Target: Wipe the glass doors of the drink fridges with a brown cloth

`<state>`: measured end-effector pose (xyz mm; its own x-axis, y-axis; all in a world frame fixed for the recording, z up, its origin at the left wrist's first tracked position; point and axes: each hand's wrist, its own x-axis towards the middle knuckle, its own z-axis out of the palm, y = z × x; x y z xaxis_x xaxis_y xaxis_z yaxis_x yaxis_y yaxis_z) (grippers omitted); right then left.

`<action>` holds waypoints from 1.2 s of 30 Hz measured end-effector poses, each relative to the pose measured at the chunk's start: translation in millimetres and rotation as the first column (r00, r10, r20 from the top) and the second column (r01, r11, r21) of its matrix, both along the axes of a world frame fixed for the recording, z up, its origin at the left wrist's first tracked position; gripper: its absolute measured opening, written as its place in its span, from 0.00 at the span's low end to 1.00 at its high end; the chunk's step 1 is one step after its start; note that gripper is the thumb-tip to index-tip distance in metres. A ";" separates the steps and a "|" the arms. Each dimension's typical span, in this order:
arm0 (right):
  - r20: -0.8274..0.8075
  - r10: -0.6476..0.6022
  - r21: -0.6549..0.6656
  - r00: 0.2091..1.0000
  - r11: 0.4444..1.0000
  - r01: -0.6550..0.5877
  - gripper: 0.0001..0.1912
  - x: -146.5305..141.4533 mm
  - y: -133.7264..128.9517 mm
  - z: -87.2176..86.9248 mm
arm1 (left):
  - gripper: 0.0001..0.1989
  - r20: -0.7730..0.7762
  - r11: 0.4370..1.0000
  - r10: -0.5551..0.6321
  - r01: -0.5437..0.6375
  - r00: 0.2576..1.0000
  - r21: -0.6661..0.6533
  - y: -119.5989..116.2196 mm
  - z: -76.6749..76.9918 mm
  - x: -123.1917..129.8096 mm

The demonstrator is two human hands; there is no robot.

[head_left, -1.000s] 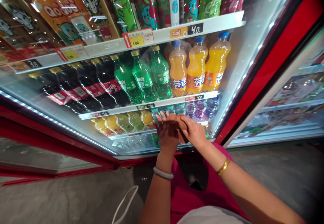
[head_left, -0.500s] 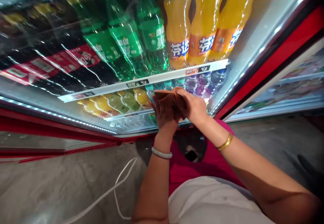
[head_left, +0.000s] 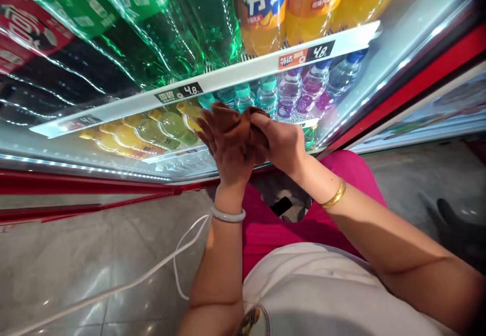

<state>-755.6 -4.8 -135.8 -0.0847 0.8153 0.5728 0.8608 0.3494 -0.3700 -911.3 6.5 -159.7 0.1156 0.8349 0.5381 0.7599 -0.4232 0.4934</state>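
A crumpled brown cloth [head_left: 232,118] is between my two hands in front of the lower shelves of a lit drinks fridge. My left hand [head_left: 232,165] bears the cloth on its palm, with its fingers stretched out along the left side. From the right, my right hand [head_left: 285,141] grips the cloth, its thumb on top and its other fingers partly hidden. Just behind the cloth stand bottles with teal caps [head_left: 268,93], partly covered by it. A white shelf edge [head_left: 235,77] with price tags runs above my hands.
Large green bottles [head_left: 212,22] and orange soda bottles [head_left: 261,17] fill the upper shelf. Yellow bottles [head_left: 125,131] lie lower left. The red door frame [head_left: 410,93] rises at right. A white cable [head_left: 152,270] crosses the grey floor [head_left: 76,255].
The view has come nearer to the fridge, so bottles and shelf edge look larger and higher. My hands with the cloth have shifted left and up in view, and the cloth looks more bunched.
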 end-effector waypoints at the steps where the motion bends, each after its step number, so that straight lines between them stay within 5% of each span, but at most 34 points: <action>1: 0.000 -0.008 -0.031 1.000 0.999 0.008 0.23 5.3 -3.4 -6.7 | 0.33 -0.013 1.000 -0.004 0.004 1.000 0.005 -1.9 -1.1 -0.5; 4: -0.118 -0.069 -0.009 0.991 0.998 0.068 0.22 18.5 -8.9 -2.6 | 0.38 -0.049 0.998 -0.011 0.014 0.999 0.063 -7.5 -0.7 -0.3; 9: -0.280 -0.075 0.202 0.957 0.970 0.135 0.21 5.1 2.8 39.5 | 0.42 -0.053 0.976 0.005 0.006 0.999 0.217 -5.5 0.6 -4.0; 14: 0.040 0.011 0.114 0.999 0.993 -0.016 0.19 -8.8 2.7 16.5 | 0.40 -0.076 0.972 0.040 -0.021 0.996 0.233 -3.3 -10.9 -14.8; 17: 0.013 -0.021 0.078 1.000 0.997 0.020 0.17 -3.8 -3.4 2.5 | 0.46 -0.090 0.961 0.012 0.013 0.996 0.277 -5.4 -12.7 -17.8; 24: -0.190 -0.042 0.158 0.981 0.985 0.073 0.17 -20.4 5.4 42.3 | 0.46 -0.086 0.949 0.061 -0.031 0.994 0.314 -8.8 -2.2 -20.6; 28: -0.046 0.053 0.001 0.998 0.999 -0.053 0.19 -35.7 5.3 28.3 | 0.48 -0.058 0.952 0.095 -0.074 0.994 0.297 -8.4 -1.2 -31.4; 31: -0.032 0.007 -0.064 0.999 0.998 -0.009 0.18 -37.7 -4.2 21.1 | 0.53 -0.045 0.956 0.076 -0.060 0.996 0.288 -13.1 8.6 -37.6; 36: -0.182 -0.076 0.012 0.980 0.997 0.079 0.20 -45.7 -8.3 57.8 | 0.49 -0.104 0.926 0.007 0.033 0.995 0.375 -22.7 30.6 -38.6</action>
